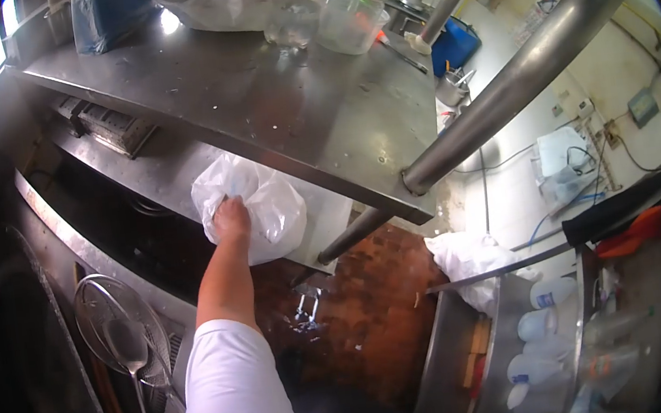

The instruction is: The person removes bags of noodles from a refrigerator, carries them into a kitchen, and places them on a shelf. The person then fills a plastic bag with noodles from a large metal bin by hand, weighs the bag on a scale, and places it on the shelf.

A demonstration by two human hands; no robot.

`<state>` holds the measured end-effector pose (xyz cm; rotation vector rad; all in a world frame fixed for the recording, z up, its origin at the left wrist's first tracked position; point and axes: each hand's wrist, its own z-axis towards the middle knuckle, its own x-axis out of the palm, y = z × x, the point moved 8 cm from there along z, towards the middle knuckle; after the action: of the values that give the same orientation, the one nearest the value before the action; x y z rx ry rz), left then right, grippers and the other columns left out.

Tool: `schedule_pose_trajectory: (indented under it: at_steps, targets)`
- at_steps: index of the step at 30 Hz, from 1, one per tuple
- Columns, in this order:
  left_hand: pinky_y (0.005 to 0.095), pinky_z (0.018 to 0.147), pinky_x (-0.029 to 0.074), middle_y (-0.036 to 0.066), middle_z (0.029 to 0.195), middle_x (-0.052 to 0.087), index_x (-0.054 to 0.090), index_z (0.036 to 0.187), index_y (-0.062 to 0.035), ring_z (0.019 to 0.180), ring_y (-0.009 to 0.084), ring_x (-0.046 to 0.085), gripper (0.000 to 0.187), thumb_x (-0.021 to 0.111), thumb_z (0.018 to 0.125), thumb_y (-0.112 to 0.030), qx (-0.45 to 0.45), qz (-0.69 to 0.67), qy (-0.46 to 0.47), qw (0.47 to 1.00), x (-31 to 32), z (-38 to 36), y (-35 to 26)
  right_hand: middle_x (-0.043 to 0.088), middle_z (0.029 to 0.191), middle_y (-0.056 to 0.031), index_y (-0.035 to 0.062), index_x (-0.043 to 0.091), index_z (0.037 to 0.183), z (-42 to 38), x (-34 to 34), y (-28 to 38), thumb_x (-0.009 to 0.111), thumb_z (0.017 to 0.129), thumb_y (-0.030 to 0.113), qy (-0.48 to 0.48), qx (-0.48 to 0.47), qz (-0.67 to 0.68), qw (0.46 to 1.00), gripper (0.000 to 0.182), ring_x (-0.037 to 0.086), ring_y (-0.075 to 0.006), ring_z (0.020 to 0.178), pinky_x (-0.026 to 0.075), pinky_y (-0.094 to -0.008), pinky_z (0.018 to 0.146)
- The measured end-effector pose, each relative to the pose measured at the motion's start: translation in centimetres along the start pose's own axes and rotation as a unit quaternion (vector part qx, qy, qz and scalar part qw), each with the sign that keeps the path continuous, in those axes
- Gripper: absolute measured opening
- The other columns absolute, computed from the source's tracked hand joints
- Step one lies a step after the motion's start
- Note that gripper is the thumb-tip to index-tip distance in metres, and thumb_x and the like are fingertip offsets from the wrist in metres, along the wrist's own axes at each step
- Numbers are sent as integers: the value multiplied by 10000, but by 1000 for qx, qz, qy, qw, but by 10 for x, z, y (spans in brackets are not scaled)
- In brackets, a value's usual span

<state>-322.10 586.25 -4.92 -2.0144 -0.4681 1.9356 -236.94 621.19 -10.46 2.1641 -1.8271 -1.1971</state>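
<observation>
My left hand (pixel 230 218) reaches out in a white sleeve, its fingers closed on the gathered top of a white plastic bag (pixel 275 217). The bag is bulky and its contents are hidden. It rests on the lower metal shelf (pixel 323 215), below the front edge of a steel table (pixel 252 93). My right hand is out of view.
On the table stand a clear plastic jar (pixel 346 21) and a bottle with a red label (pixel 301 18). A thick metal post (pixel 520 79) rises at right. Strainers and a ladle (pixel 128 344) lie at lower left. Plastic containers (pixel 532 367) fill a right-hand shelf.
</observation>
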Motion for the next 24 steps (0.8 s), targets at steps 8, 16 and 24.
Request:
schedule_pose_trajectory:
  at_steps: [8,16,24]
  targets:
    - [454,831,483,216,1049,631,594,1001,-14,963,375,621,243,574,854,-207,71,-137,44,987,-56,15,-45,607,799,-18,162,596,1183,-45,7,-51,567,936,339,-35,335,282,898,306,492,-105,505,377,-226,390]
    - [465,837,487,184,992,650,654,922,-65,991,365,617,182,498,866,-141,52,-4,11,999,-7,-9,-5,631,872,-47,142,606,1184,-15,9,-18,578,930,341,12,258,238,936,324,554,-150,690,425,-288,561]
    - [329,775,452,92,946,658,607,1063,11,867,207,600,277,531,917,-212,22,-650,-213,729,-106,48,-30,683,1013,-97,103,689,1099,-5,-10,12,568,930,302,32,127,116,985,288,618,-203,964,474,-348,845]
